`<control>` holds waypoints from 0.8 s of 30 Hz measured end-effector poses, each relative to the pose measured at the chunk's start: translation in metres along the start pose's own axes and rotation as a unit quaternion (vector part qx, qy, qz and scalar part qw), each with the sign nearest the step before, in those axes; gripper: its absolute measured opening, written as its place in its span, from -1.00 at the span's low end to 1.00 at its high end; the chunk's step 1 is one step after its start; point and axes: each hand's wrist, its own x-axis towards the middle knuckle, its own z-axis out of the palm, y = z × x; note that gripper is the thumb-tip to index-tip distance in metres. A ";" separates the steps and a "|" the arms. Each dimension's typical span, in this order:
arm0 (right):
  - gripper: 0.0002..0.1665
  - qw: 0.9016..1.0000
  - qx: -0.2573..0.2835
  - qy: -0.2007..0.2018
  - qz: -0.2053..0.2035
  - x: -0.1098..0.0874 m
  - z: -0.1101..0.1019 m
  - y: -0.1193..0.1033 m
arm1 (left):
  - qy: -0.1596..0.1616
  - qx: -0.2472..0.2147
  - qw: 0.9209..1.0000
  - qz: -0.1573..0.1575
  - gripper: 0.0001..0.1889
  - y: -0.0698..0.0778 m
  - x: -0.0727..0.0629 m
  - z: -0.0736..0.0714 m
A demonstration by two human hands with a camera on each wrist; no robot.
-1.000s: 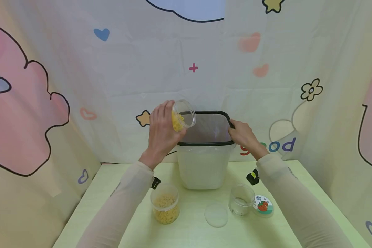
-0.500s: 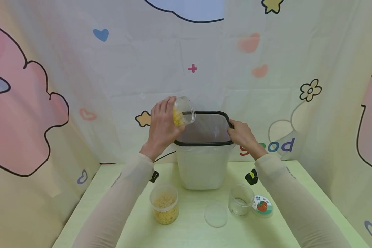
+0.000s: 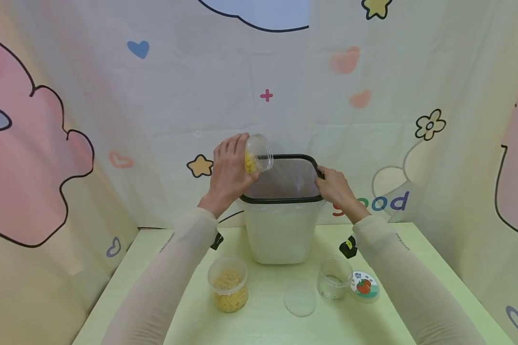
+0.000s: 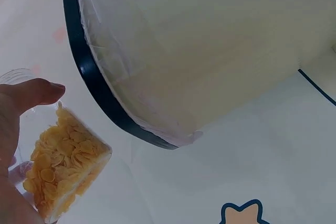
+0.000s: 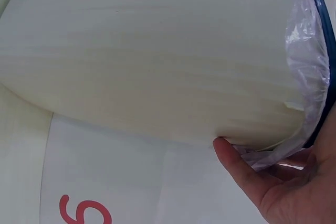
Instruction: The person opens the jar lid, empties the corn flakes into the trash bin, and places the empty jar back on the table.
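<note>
My left hand grips a clear plastic jar above the left rim of a white trash can. The jar lies tilted on its side, its mouth facing right over the can. Yellow flakes are heaped toward its bottom end in the left wrist view. My right hand grips the can's black rim ring on the right side. In the right wrist view, the thumb lies on the can's outer wall, near a folded-over plastic liner. The can's floor is out of sight.
A clear jar of yellowish flakes stands open at front left of the table. A translucent round lid, another clear jar and a strawberry-printed lid lie in front of the can. A printed curtain hangs behind.
My left hand and the jar have risen slightly and shifted a little right over the can. My right hand stays on the rim. The whole head view has drifted slightly.
</note>
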 end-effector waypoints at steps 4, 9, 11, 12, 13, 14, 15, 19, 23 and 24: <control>-0.33 1.000 0.004 -0.001 -0.001 0.000 0.000 0.001 | -0.003 0.011 1.000 0.010 -0.06 0.002 0.003 0.002; -0.34 1.000 0.005 -0.004 0.000 0.001 0.001 0.002 | -0.018 0.035 0.999 0.018 -0.07 0.003 0.006 0.004; -0.34 1.000 0.005 -0.004 0.001 0.001 0.001 0.002 | -0.023 0.044 0.999 0.020 -0.07 0.004 0.006 0.005; -0.34 1.000 0.006 -0.003 0.001 0.001 0.001 0.002 | -0.024 0.050 0.998 0.022 -0.06 0.004 0.007 0.005; -0.34 1.000 0.006 -0.002 0.002 0.001 0.001 0.002 | -0.025 0.057 0.998 0.024 -0.05 0.004 0.007 0.006; -0.34 1.000 0.007 -0.002 0.002 0.001 0.001 0.002 | -0.026 0.063 0.997 0.026 -0.04 0.004 0.007 0.006; -0.34 1.000 0.008 -0.002 0.003 0.001 0.001 0.002 | -0.026 0.068 0.997 0.029 -0.04 0.004 0.008 0.006; -0.34 1.000 0.007 -0.001 0.005 0.000 0.001 0.002 | -0.030 0.090 0.995 0.038 -0.03 0.004 0.009 0.009; -0.34 1.000 0.007 -0.002 0.007 -0.001 0.001 0.001 | -0.036 0.105 0.993 0.043 -0.04 0.004 0.009 0.011; -0.34 1.000 0.008 -0.003 0.007 -0.001 0.001 0.001 | -0.038 0.108 0.992 0.044 -0.04 0.004 0.009 0.012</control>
